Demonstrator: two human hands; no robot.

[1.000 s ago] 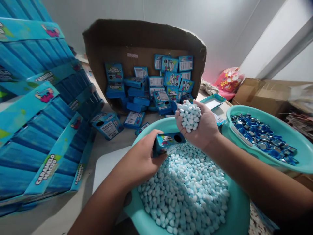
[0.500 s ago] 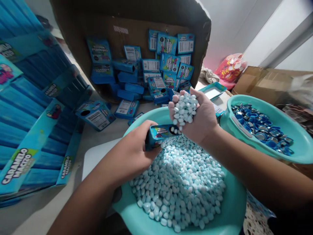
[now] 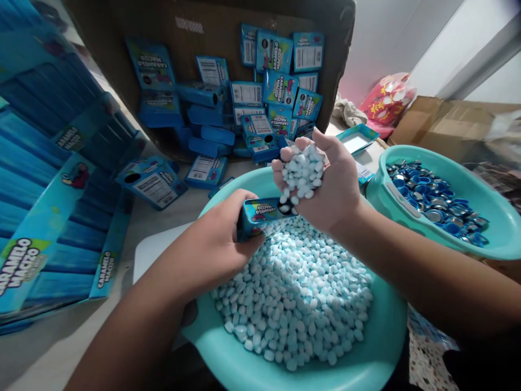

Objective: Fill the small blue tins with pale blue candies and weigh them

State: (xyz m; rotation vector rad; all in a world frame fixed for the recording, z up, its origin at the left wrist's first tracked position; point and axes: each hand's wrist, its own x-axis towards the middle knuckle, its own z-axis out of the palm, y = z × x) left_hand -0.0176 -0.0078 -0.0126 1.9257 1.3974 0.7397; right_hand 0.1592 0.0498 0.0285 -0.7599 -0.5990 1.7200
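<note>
My left hand (image 3: pixel 211 244) is wrapped round a small blue candy box (image 3: pixel 264 210), held level over a turquoise basin (image 3: pixel 325 369) heaped with pale blue and white candies (image 3: pixel 297 293). My right hand (image 3: pixel 325 182) is cupped above the box, palm up, holding a handful of candies (image 3: pixel 303 171). The lowest candies of the handful sit at the round hole in the box's top.
A second turquoise basin (image 3: pixel 488 247) at the right holds several blue and silver caps (image 3: pixel 431 201). More blue boxes (image 3: pixel 248 108) are piled in an open cardboard carton behind. Stacked blue display cartons (image 3: pixel 49 190) stand at the left. A brown cardboard box (image 3: pixel 443 122) is at the far right.
My right hand has tilted and lowered its handful toward the box's hole, and candies now reach the opening. The view has dropped and moved closer to the basin.
</note>
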